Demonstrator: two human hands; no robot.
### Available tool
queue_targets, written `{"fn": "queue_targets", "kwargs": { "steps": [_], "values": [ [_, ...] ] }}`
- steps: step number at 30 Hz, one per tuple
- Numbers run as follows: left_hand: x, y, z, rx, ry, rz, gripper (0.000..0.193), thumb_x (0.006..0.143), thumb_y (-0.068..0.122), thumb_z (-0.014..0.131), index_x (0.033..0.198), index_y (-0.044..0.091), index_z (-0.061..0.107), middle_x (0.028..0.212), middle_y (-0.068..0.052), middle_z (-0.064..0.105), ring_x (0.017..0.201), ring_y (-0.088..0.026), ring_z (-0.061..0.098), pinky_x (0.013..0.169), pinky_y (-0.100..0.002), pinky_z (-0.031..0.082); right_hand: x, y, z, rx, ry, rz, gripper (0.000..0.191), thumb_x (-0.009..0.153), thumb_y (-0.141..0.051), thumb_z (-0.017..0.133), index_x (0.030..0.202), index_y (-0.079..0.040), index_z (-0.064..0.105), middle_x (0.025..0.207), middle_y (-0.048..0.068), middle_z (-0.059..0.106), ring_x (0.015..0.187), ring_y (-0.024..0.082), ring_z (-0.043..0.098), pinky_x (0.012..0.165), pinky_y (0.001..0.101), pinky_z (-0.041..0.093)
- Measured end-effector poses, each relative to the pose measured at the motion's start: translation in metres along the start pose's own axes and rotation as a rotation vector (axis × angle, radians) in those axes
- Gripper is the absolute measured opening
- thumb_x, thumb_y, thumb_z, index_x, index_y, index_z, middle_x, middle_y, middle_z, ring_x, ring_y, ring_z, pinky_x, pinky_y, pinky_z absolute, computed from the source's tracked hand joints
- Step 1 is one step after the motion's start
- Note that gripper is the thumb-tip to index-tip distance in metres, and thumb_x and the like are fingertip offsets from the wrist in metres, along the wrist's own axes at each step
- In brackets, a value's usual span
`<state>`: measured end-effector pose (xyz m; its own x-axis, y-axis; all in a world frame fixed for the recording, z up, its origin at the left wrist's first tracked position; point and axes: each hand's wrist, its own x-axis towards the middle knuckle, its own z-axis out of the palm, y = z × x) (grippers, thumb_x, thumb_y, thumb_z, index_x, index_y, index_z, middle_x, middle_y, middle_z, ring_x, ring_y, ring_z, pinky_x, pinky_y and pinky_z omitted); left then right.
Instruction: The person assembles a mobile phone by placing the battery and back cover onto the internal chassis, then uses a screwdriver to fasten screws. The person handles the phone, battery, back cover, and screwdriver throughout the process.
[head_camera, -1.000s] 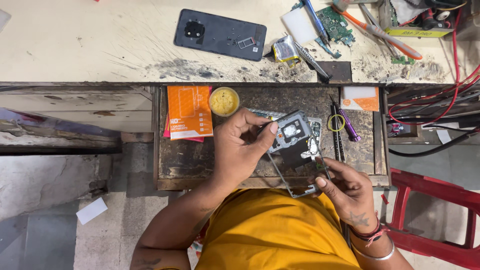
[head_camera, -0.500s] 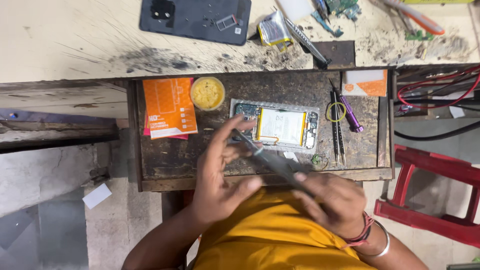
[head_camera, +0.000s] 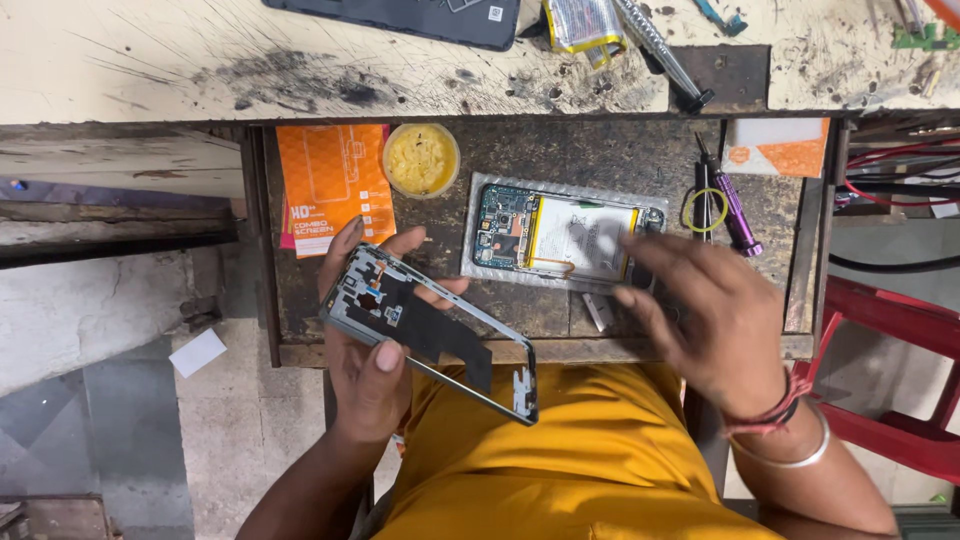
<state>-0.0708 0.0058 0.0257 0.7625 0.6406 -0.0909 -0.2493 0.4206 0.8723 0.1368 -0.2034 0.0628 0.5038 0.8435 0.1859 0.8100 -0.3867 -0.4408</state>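
Observation:
My left hand (head_camera: 368, 350) grips a grey phone middle frame (head_camera: 430, 332), held tilted over the front edge of the wooden drawer (head_camera: 545, 345). The opened phone body (head_camera: 565, 237), with its circuit board and pale battery showing, lies flat in the drawer's middle. My right hand (head_camera: 705, 315) hovers over the phone body's right end with fingers spread and nothing in it. A small metal piece (head_camera: 598, 310) lies in the drawer just left of that hand.
An orange packet (head_camera: 333, 187) and a round tin of yellow paste (head_camera: 421, 158) lie at the drawer's left. A purple screwdriver (head_camera: 738, 216), tweezers and a yellow ring (head_camera: 703, 211) lie at its right. Above, the scratched bench (head_camera: 200, 60) holds a dark phone (head_camera: 420, 15). A red stool (head_camera: 890, 380) stands at right.
The frame has come away to the left in my left hand alone. My right hand let go of it and moved up over the phone body.

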Motion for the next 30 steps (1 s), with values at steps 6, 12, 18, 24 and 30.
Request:
{"fn": "queue_targets", "kwargs": {
  "steps": [6,12,18,24,30],
  "values": [
    [0.003,-0.006,0.000,-0.095,-0.045,-0.036,0.110,0.089,0.046,0.080,0.163,0.006,0.009,0.154,-0.026,0.043,0.124,-0.037,0.068,0.114,-0.056,0.055,0.035,-0.003,-0.003,-0.207,-0.157,-0.041,0.066,0.083,-0.038,0.078,0.137,-0.004,0.062,0.128,0.016,0.066,0.109,0.036,0.062,0.093,0.0455,0.051],
    [0.004,-0.016,-0.004,-0.074,-0.065,-0.052,0.107,0.090,0.045,0.079,0.165,0.004,0.014,0.152,-0.027,0.045,0.122,-0.038,0.069,0.112,-0.057,0.057,0.052,-0.010,-0.005,-0.260,-0.283,-0.033,0.079,0.079,-0.047,0.076,0.144,-0.006,0.057,0.116,0.014,0.064,0.106,0.036,0.059,0.093,0.0465,0.048],
    [0.003,-0.022,-0.002,-0.068,-0.067,-0.024,0.104,0.091,0.043,0.079,0.164,0.005,0.015,0.152,-0.027,0.046,0.118,-0.036,0.070,0.109,-0.054,0.059,0.049,-0.009,-0.005,-0.271,-0.270,-0.010,0.078,0.078,-0.042,0.079,0.143,-0.005,0.057,0.121,0.015,0.064,0.106,0.036,0.060,0.090,0.0472,0.048],
    [-0.001,-0.030,0.013,-0.055,-0.031,0.065,0.082,0.097,0.033,0.079,0.149,0.006,0.021,0.144,-0.019,0.045,0.132,-0.031,0.061,0.112,-0.054,0.055,0.003,-0.012,-0.025,0.207,-0.269,-0.101,0.073,0.070,-0.040,0.084,0.133,-0.009,0.063,0.126,0.011,0.067,0.111,0.030,0.067,0.093,0.0409,0.055],
    [-0.004,-0.030,0.026,-0.073,-0.194,0.015,0.059,0.110,0.011,0.066,0.150,0.005,0.024,0.136,-0.015,0.049,0.127,-0.023,0.061,0.111,-0.039,0.055,-0.034,-0.012,-0.008,0.204,-0.118,-0.041,0.037,0.080,-0.019,0.085,0.116,-0.013,0.077,0.102,0.004,0.077,0.086,0.016,0.077,0.072,0.0286,0.061]
  ]
}}
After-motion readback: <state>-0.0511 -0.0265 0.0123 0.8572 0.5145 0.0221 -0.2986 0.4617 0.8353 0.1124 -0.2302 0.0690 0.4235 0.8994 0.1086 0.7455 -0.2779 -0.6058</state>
